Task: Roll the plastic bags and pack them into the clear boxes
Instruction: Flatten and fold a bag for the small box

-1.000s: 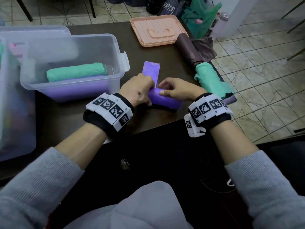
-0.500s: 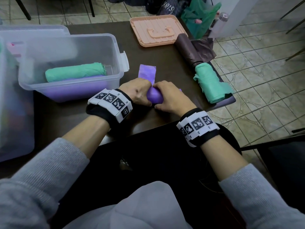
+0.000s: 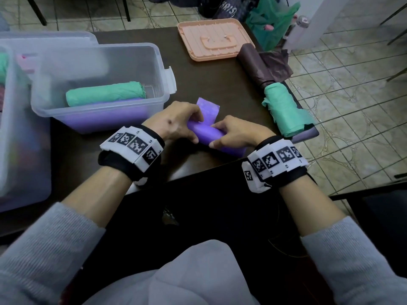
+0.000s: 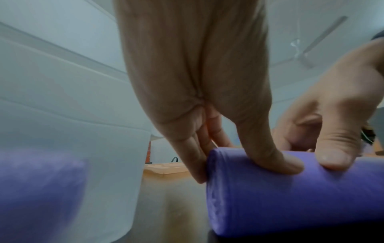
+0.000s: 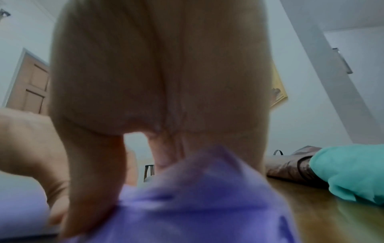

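Under both hands' curled fingers (image 3: 193,114) lies the purple bag roll (image 3: 209,135).

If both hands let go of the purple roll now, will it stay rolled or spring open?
Likely loosens: the purple roll is thin soft film with a loose flap still unrolled. It may roll, being round. Probably light and squashy, since the left hand and right hand dent it.

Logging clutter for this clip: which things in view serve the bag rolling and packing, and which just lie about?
Job: purple roll, left hand, right hand, clear box, green roll, brown roll.
Lying about: peach lid, green bag on floor.
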